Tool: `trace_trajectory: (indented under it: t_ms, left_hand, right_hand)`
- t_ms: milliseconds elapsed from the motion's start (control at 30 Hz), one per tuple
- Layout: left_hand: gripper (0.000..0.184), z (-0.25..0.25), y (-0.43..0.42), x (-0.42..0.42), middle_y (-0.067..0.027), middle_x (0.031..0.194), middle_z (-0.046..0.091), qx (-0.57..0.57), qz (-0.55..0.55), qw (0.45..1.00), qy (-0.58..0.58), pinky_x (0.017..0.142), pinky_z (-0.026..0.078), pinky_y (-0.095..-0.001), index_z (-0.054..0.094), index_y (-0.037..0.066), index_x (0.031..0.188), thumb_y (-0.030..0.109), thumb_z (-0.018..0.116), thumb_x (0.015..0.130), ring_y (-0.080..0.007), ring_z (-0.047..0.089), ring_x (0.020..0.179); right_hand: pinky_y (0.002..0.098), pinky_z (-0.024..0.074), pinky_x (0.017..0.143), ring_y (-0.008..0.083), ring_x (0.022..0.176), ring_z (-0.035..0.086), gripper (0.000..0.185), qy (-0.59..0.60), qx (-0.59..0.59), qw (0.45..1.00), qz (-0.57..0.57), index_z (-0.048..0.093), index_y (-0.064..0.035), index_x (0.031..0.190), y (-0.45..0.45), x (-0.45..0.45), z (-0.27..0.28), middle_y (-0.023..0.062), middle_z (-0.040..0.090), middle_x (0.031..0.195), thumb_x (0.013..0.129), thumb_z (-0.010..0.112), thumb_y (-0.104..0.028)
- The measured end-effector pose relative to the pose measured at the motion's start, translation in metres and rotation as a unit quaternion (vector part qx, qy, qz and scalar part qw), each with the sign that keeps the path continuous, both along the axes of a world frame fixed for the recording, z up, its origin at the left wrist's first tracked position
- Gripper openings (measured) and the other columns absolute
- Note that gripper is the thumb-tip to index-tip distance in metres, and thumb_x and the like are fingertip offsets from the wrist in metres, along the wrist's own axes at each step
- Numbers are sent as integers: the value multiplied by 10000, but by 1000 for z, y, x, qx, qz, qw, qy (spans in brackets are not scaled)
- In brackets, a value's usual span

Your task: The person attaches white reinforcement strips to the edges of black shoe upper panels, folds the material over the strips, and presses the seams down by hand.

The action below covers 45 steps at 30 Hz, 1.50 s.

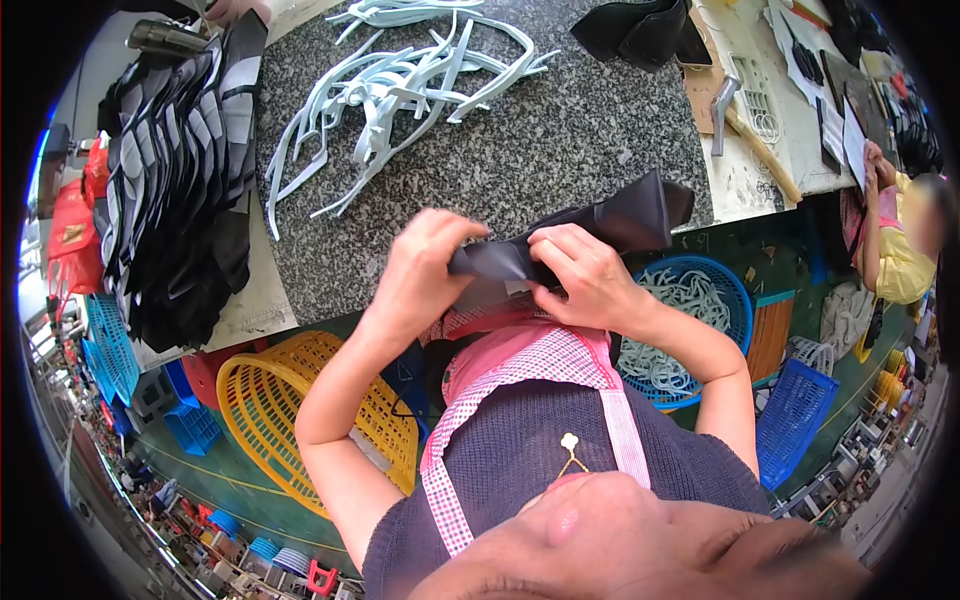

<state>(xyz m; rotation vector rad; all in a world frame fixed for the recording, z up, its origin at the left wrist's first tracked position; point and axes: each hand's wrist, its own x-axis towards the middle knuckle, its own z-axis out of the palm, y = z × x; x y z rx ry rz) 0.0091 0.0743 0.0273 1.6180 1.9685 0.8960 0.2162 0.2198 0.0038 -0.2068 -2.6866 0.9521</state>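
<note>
1. Black piece (632, 212), one, smooth and folded: in your two hands at the near edge of the stone slab (560, 150), in front of your apron (530, 372). Its wider end sticks out past your right hand.
2. Left hand (428, 260), yours: fingers bent and narrow, gripping the left end of the black piece; fingertips slightly blurred.
3. Right hand (585, 272), yours: fingers curled over the middle of the black piece, thumb underneath, pinching it.
4. Pale blue strips (400, 95), a loose tangle: on the slab, beyond your left hand.
5. Stack of black and white pieces (185, 180), leaning in overlapping rows: left of the slab's bare surface.
6. Dark pieces (632, 32), a small group: at the slab's far right.
7. Metal tool (724, 112) and wooden stick (768, 160): on the pale surface right of the slab.
8. Blue basket (747, 310), round, holding more pale strips: below slab level, by your right forearm.
9. Yellow basket (238, 415), tilted: below slab level, beside your left arm.
10. Co-worker in yellow (905, 245): well apart, at far right.
</note>
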Motion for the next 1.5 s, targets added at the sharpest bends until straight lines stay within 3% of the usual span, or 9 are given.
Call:
trace_trajectory:
  t_ms: [200,500,867,1000,1100,1133,1267,1400,1500]
  left_hand:
    - [382,-11,-9,7,-114,1012,667,39,-32,999,19,845,552,-409,697,20,1008,-84,745,644,-323,638,988]
    - [501,-21,-22,16,-116,1042,679,59,-45,993,92,837,548,-413,702,2,1086,-112,703,598,-315,631,957]
    - [374,-20,-31,8,-104,924,742,21,118,987,-103,790,569,-367,742,26,937,-134,697,602,-283,705,882]
    - [331,-28,-35,11,-88,924,740,83,101,991,-41,760,569,-364,736,38,910,-102,712,611,-265,699,866]
    - [213,-40,-41,6,-61,946,726,149,7,986,77,744,567,-374,722,44,896,8,711,687,-244,693,871]
    - [253,-41,-43,3,-33,982,731,152,-33,979,131,782,558,-378,742,66,931,136,708,690,-226,696,892]
    - [300,-34,-49,-7,15,1117,729,131,-108,946,278,894,518,-345,758,131,1085,178,660,805,-172,678,1007]
    - [339,-36,-56,-17,62,1200,717,145,-151,896,392,929,497,-316,743,178,1209,194,653,882,-128,646,1087]
    - [329,-40,-56,-20,80,1213,714,159,-162,883,411,940,491,-304,750,176,1209,206,642,900,-112,633,1096]
  right_hand:
    - [406,513,929,268,1022,673,493,39,15,999,35,668,11,1271,-3,1,-9,108,687,1109,784,714,-49]
    - [358,479,903,182,1039,672,477,43,93,994,22,726,3,1190,-15,3,-17,48,679,1104,728,725,-111]
    - [323,474,905,138,1050,659,526,27,152,987,39,712,-69,1280,-15,2,-18,2,656,1129,757,708,-122]
    - [318,472,902,128,1055,647,526,14,166,984,55,710,-85,1292,-11,3,-16,-10,646,1142,768,707,-128]
    - [318,472,901,126,1051,643,520,14,173,983,66,711,-89,1290,-9,0,-13,-13,644,1146,772,708,-132]
    - [318,472,900,125,1050,643,518,16,176,982,67,712,-91,1290,-9,0,-12,-14,644,1146,774,708,-133]
    - [331,472,909,127,1100,614,585,-10,163,984,73,665,-139,1380,-11,-1,-10,-12,614,1180,803,727,-206]
    - [329,468,923,127,1092,591,713,-62,196,974,100,604,-168,1455,-11,-8,-1,-13,592,1159,798,775,-384]
    - [327,474,927,140,1082,594,728,-60,187,974,116,605,-116,1435,-13,-18,1,9,602,1152,809,775,-446]
